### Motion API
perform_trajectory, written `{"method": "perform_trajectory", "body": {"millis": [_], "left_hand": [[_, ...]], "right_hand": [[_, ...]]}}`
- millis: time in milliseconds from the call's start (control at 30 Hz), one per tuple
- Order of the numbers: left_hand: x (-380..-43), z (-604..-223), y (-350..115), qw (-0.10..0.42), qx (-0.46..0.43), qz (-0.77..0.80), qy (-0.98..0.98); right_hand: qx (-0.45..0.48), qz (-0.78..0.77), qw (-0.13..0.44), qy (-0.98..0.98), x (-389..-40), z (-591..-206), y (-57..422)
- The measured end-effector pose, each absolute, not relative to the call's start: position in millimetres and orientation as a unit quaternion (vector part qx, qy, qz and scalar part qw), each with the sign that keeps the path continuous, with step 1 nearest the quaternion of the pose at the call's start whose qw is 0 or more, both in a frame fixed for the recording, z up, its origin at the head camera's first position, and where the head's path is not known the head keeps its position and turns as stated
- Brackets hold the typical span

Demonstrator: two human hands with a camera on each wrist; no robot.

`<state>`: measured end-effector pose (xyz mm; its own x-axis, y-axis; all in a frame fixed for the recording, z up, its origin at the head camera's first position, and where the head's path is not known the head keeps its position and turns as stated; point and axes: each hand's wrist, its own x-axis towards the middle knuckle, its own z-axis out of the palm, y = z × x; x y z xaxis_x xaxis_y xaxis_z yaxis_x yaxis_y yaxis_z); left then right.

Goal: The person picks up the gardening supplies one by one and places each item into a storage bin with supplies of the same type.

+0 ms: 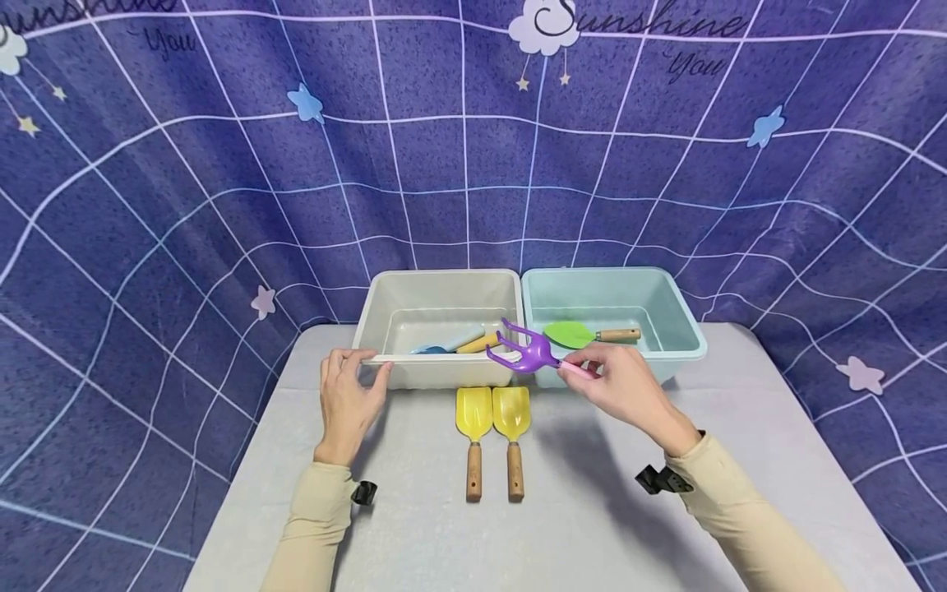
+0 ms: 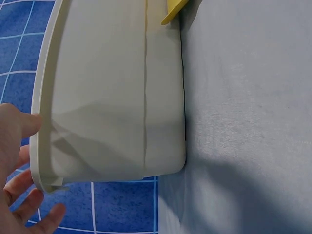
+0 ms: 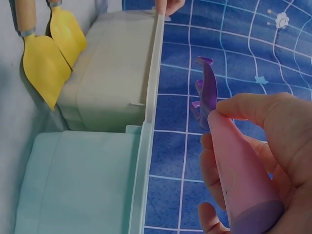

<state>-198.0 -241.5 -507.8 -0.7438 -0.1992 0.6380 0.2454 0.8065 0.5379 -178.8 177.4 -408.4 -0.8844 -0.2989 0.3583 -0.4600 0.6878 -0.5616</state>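
Note:
My right hand [image 1: 617, 382] holds a small purple hand fork [image 1: 534, 353] by its pink handle [image 3: 241, 170], thumb and fingers around it. Its prongs point left, above the front rims where two bins meet. At the front left corner of the off-white bin [image 1: 444, 374], my left hand [image 1: 351, 403] grips the rim with thumb and fingers. Inside that bin lie a blue tool [image 1: 435, 349] and a yellow handle [image 1: 479, 343], partly hidden by the front wall. The light teal bin [image 1: 684, 341] holds a green trowel [image 1: 570, 334] with a wooden handle.
Two yellow shovels [image 1: 474, 411] with wooden handles lie side by side on the grey-white table [image 1: 414, 526], in front of the bins. Behind the bins hangs a blue gridded curtain [image 1: 459, 164]. A black strap device [image 1: 662, 479] sits at each wrist.

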Motion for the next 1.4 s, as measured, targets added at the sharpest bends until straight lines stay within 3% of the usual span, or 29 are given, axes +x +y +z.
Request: {"method": "perform_trajectory", "body": {"millis": [1400], "left_hand": [[-196, -505, -241, 0.348, -0.011, -0.307, -0.886]], "right_hand": [[0.213, 0.327, 0.074, -0.918, -206, -384, 150]]}}
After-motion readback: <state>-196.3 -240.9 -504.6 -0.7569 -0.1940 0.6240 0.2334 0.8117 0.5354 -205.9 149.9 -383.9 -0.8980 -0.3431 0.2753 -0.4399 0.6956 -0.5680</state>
